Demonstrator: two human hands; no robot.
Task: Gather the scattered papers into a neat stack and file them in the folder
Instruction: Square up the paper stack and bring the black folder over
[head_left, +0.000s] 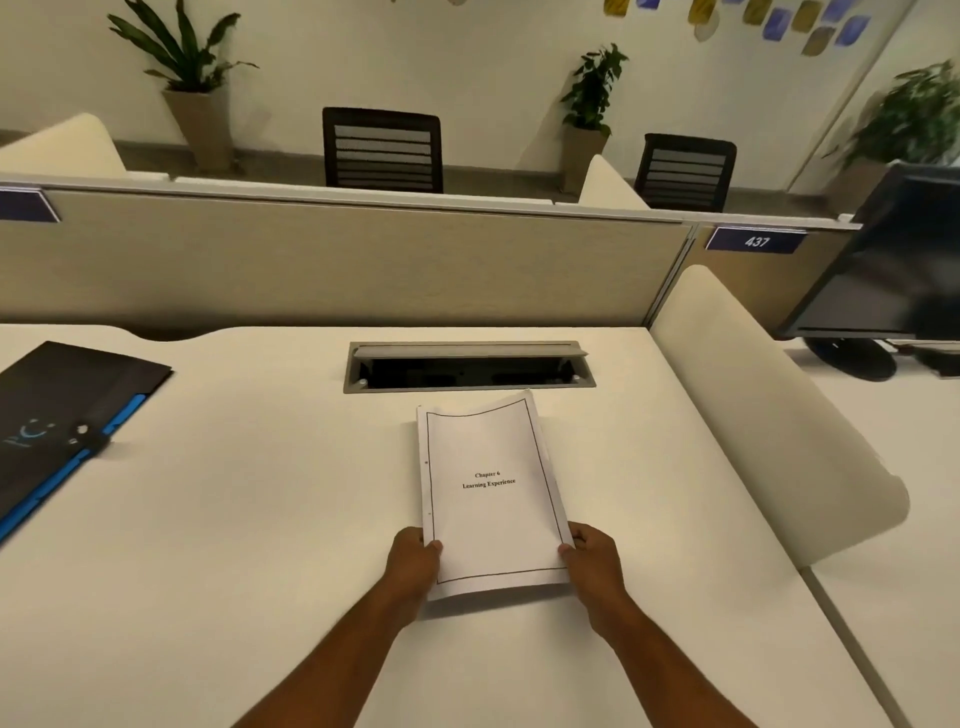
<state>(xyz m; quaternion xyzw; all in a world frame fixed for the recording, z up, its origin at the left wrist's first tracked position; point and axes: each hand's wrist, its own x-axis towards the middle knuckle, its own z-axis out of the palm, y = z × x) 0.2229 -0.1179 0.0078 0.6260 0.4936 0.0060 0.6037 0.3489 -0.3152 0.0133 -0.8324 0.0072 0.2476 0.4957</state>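
A stack of white papers with a black border and the heading "Chapter 6 Learning Experience" is held over the white desk, near the middle. My left hand grips its lower left edge, thumb on top. On the lower right edge my right hand grips the same stack. The far end of the top sheet curls up a little. A black folder with a blue edge and a button clasp lies closed at the desk's far left, well apart from the papers.
An open cable tray is set into the desk just beyond the papers. A cream curved divider bounds the desk on the right, with a dark monitor behind it. A beige partition closes the back edge.
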